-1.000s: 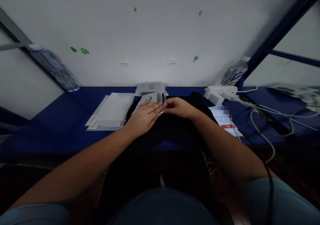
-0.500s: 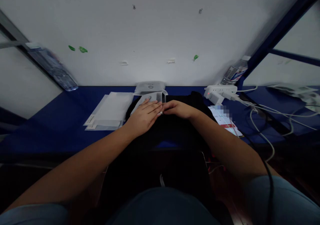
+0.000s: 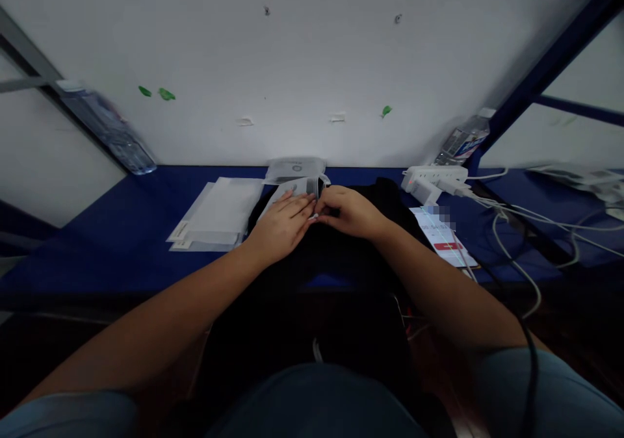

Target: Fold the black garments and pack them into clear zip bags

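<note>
Over the black cloth (image 3: 370, 256) on the counter (image 3: 102, 217), the left hand (image 3: 280, 229) lies flat, fingers stretched and nearly together, resting on a printed packet (image 3: 285, 193) and gripping nothing; to its right, the right hand (image 3: 351, 210) is curled, thumb and fingertips drawn close at the packet's right edge. It is dim there, so whether they pinch the film or merely touch it, I cannot tell. To do this well, the left should bear down evenly so the packet does not skid on the soft cloth, while the right works the edge in small moves, without creasing it. As for room, the counter stretches widest toward the bottle (image 3: 110, 128) at far left; next come flat translucent sleeves (image 3: 221, 207), near enough for the left wrist to brush. Behind the hands, a second packet (image 3: 295, 169) sits by the wall (image 3: 312, 67), limiting forward reach. Farther right, the power strip (image 3: 436, 174), a phone (image 3: 444, 238) beside the right forearm and loose cables (image 3: 511, 214) crowd that side, so the elbow is best kept in.
</note>
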Motion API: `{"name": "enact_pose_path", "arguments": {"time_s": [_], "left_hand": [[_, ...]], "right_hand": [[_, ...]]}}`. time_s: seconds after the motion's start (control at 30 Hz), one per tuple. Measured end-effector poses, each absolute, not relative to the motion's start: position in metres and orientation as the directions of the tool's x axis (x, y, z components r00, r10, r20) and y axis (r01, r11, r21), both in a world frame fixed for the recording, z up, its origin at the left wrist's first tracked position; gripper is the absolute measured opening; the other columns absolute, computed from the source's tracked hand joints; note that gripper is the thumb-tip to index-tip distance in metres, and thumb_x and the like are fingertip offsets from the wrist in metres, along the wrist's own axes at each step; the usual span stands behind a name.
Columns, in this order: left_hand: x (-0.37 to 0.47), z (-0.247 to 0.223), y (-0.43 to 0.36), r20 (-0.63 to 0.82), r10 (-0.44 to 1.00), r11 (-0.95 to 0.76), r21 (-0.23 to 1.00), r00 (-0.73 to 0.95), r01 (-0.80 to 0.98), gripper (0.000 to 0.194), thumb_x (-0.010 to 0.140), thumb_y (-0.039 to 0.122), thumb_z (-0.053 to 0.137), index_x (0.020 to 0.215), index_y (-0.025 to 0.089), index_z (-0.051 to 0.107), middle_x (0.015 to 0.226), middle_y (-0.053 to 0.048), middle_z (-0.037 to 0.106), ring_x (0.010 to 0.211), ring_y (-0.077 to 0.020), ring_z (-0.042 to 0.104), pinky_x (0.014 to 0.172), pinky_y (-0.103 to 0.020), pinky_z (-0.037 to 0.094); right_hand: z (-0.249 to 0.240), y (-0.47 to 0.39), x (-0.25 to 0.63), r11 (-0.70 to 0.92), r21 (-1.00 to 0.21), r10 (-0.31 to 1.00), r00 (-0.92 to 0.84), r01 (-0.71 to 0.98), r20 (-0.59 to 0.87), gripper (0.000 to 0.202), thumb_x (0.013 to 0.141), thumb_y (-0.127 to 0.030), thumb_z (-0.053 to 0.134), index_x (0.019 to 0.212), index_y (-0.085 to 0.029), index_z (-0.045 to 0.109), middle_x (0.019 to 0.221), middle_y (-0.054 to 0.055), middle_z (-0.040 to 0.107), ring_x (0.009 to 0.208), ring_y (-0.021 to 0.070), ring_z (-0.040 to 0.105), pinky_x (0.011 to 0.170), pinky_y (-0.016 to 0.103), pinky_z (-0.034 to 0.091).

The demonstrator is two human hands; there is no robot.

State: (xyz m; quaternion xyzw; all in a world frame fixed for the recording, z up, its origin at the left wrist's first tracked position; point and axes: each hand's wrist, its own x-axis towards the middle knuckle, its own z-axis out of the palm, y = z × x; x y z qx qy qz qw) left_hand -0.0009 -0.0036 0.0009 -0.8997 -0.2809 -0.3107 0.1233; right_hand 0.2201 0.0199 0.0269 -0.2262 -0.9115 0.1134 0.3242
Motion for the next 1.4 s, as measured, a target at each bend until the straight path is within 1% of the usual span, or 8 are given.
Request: {"name": "enact_pose_path", "arguments": {"time_s": [0.13,0.27,0.57,0.87,1.0,1.13,1.3,1.4], "left_hand": [[-0.002,0.001,-0.004,0.626,0.419,-0.809,-0.071,0.657,0.584,0.038,0.104,0.025,0.043,0.136,0.011,0.058,0.139,-0.017,0.063,0.131,-0.0272,0.059,0.115,-0.053,0.043],[-0.003,0.003,-0.005,0.613,0.409,-0.821,-0.075,0.676,0.566,0.040,0.103,0.023,0.044,0.141,0.014,0.055,0.142,-0.016,0.060,0.134,-0.0277,0.056,0.117,-0.054,0.040],[-0.010,0.008,-0.003,0.629,0.361,-0.848,-0.086,0.689,0.523,0.044,0.102,0.021,0.048,0.146,0.022,0.052,0.144,-0.010,0.060,0.135,-0.0249,0.055,0.117,-0.051,0.042],[-0.025,0.027,0.016,0.623,0.184,-0.934,-0.132,0.760,0.333,0.043,0.101,0.017,0.051,0.143,0.024,0.054,0.143,-0.008,0.061,0.139,-0.0211,0.051,0.114,-0.044,0.048],[-0.031,0.036,0.025,0.582,0.247,-0.926,-0.094,0.775,0.365,0.043,0.101,0.016,0.044,0.140,0.026,0.058,0.143,-0.006,0.061,0.137,-0.0202,0.054,0.111,-0.043,0.050],[-0.027,0.045,0.019,0.540,0.412,-0.842,-0.082,0.734,0.533,0.047,0.094,0.014,0.045,0.135,0.023,0.063,0.136,-0.007,0.067,0.125,-0.0246,0.064,0.107,-0.047,0.052],[-0.004,0.050,0.000,0.506,0.531,-0.661,-0.253,0.679,0.706,0.035,0.091,0.018,0.050,0.119,0.014,0.071,0.116,-0.015,0.074,0.103,-0.0322,0.072,0.093,-0.050,0.058],[0.010,0.044,-0.004,0.507,0.569,-0.593,-0.292,0.647,0.750,0.030,0.093,0.019,0.049,0.110,0.011,0.072,0.104,-0.018,0.076,0.090,-0.0326,0.073,0.078,-0.046,0.060]], "right_hand": [[0.022,0.022,0.218,0.924,-0.183,0.378,-0.723,0.336,0.579,0.015,0.097,-0.019,0.051,0.085,-0.021,0.060,0.085,0.004,0.065,0.083,0.0190,0.057,0.081,0.034,0.043],[0.021,0.024,0.220,0.924,-0.067,0.346,-0.750,0.376,0.563,0.024,0.099,-0.019,0.045,0.078,-0.021,0.057,0.079,0.004,0.063,0.077,0.0185,0.053,0.080,0.034,0.042],[0.017,0.041,0.221,0.885,-0.033,0.407,-0.736,0.465,0.540,0.021,0.099,-0.018,0.046,0.084,-0.021,0.061,0.082,0.005,0.064,0.078,0.0196,0.052,0.081,0.033,0.043],[0.023,0.034,0.226,0.850,0.103,0.362,-0.714,0.517,0.600,0.026,0.101,-0.018,0.040,0.086,-0.020,0.062,0.085,0.007,0.064,0.082,0.0211,0.052,0.079,0.034,0.040],[0.026,0.028,0.229,0.822,0.141,0.370,-0.707,0.551,0.603,0.027,0.100,-0.019,0.042,0.083,-0.020,0.063,0.082,0.007,0.063,0.082,0.0223,0.051,0.079,0.036,0.038],[0.026,0.025,0.221,0.817,0.134,0.392,-0.711,0.561,0.584,0.025,0.100,-0.020,0.044,0.083,-0.019,0.063,0.081,0.007,0.063,0.079,0.0215,0.051,0.076,0.035,0.037],[0.020,0.027,0.211,0.792,0.143,0.404,-0.685,0.593,0.607,0.024,0.100,-0.023,0.045,0.084,-0.018,0.063,0.080,0.006,0.064,0.077,0.0202,0.052,0.075,0.034,0.034],[0.015,0.029,0.207,0.789,0.186,0.387,-0.710,0.585,0.589,0.024,0.100,-0.022,0.046,0.086,-0.017,0.064,0.082,0.007,0.065,0.079,0.0205,0.053,0.076,0.035,0.033]]}}
